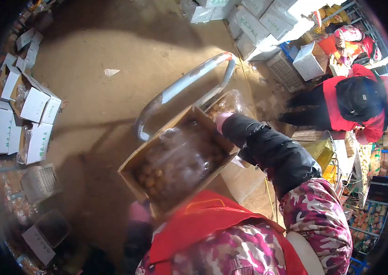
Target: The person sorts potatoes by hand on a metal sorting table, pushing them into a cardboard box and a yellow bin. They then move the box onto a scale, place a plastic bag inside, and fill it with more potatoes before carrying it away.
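Note:
An open cardboard box point(157, 146) is tilted in front of my body, filled with small brown roundish produce resembling potatoes point(150, 178) under clear plastic film point(180, 153). My right hand point(223, 121), in a pink glove, grips the box's far right corner; its fingers are partly hidden. At the near left corner is my left hand point(139, 212), also pink-gloved, blurred and closed against the box's side. Just beyond the box, a second plastic-lined container point(230, 101) shows in part, below a curved metal cart handle point(180, 87).
White cartons point(35, 105) line the left side, with a grey crate point(40, 181) nearby. More cartons point(253, 27) are stacked at the back right, beside a plastic crate point(283, 71). A person in a red vest point(357, 98) stands at right; another person point(350, 41) is behind.

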A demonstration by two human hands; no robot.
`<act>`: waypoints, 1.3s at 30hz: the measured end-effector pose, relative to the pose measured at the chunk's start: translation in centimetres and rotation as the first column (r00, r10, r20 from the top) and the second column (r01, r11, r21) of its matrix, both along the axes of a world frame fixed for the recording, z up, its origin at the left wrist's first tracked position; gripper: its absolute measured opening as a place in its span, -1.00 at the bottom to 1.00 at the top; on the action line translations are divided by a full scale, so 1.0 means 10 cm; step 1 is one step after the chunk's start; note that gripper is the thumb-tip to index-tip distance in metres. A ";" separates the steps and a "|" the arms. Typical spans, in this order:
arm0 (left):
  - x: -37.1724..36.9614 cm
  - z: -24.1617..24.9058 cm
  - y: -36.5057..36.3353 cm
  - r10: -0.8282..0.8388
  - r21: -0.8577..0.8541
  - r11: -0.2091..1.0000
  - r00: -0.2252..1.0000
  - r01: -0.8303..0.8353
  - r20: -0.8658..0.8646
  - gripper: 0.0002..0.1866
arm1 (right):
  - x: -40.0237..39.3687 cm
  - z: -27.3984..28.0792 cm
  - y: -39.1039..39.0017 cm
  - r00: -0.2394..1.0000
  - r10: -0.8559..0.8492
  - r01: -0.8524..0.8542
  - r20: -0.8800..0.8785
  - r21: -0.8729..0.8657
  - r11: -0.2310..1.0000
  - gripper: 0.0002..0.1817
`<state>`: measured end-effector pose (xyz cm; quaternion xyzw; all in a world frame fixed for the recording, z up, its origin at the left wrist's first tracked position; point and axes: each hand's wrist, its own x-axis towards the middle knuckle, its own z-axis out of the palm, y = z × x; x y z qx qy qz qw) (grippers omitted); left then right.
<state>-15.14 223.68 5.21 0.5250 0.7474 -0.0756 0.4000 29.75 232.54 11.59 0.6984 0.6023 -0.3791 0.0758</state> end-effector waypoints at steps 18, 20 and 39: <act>0.15 -0.75 -0.28 -0.105 -0.086 0.991 0.991 0.098 -0.078 -0.47 | 0.34 -1.04 -0.55 0.993 0.060 -0.054 0.103 -0.068 0.996 -0.72; 0.17 -0.74 -0.23 -0.248 -0.084 0.966 0.968 0.243 -0.044 -0.41 | 0.46 -0.98 -0.51 0.988 0.064 -0.053 0.140 -0.086 0.995 -0.72; -0.13 -1.84 -0.01 -0.520 -0.079 0.851 0.854 0.519 0.013 -0.67 | 0.84 -1.11 -2.21 0.746 -0.664 0.646 -0.058 0.307 0.699 -0.64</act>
